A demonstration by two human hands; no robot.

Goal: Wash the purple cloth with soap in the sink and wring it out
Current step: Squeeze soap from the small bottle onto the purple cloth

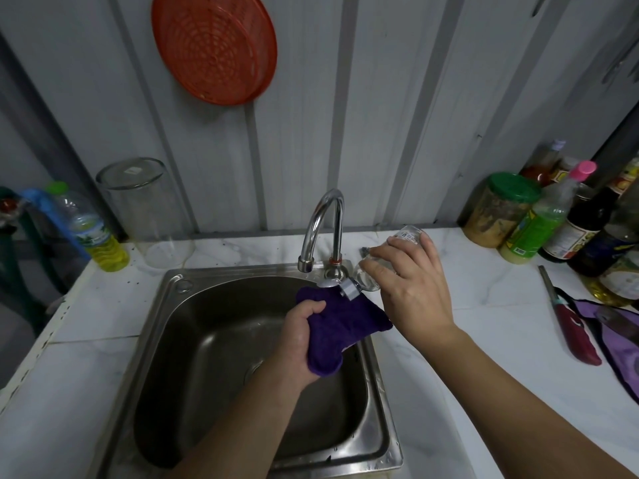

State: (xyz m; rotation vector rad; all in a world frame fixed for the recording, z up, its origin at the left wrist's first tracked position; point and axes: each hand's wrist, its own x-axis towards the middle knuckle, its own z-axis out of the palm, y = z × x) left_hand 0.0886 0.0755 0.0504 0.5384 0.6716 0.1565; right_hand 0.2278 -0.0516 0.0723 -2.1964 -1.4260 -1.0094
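Left hand [300,335] reaching forward from bottom centre, fingers curling closed in a fist-like grip, back of hand facing left, right hand [406,281] extending higher and farther out, palm down, fingers wrapping in a grasp, both forearms bare

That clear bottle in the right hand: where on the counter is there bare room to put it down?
The bottle could go on the bare marble between the sink and the red lighter. Another free patch lies left of the sink, in front of the upturned glass jar. The far right corner is crowded with sauce bottles.
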